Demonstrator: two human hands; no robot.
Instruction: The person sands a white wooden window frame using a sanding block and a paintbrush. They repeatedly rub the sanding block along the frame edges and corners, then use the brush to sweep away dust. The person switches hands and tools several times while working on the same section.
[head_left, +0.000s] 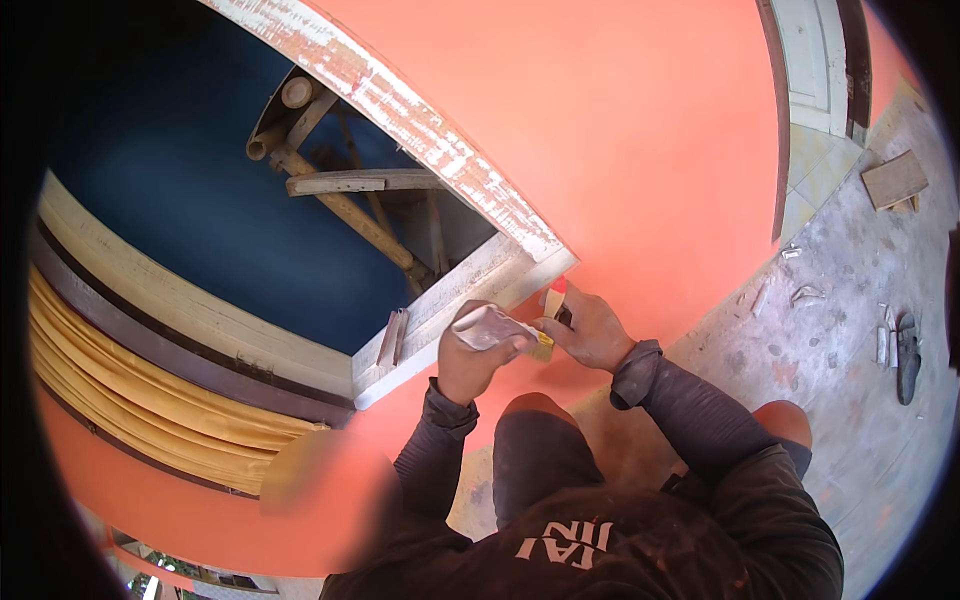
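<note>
My left hand (472, 360) holds a small, crumpled, shiny plastic container or bag (489, 330); which of the two I cannot tell. In my right hand (589, 326) is a paintbrush (553, 300) with a red-tipped handle, its bristles pointing down beside the container. Both hands are close together, just below the lower corner of a wooden window frame (465, 300). The frame's long upper side (420, 112) carries patchy white paint over brown. Around it lies a salmon-coloured wall (637, 135).
Small wood strips (393, 337) rest on the sill. Bamboo poles (352, 217) show through the opening. A yellow curtain (165, 390) hangs at left. On the stained concrete floor (832, 315) are a dark shoe (908, 360), wooden boards (895, 180) and scraps. A pale door (810, 60) stands at upper right.
</note>
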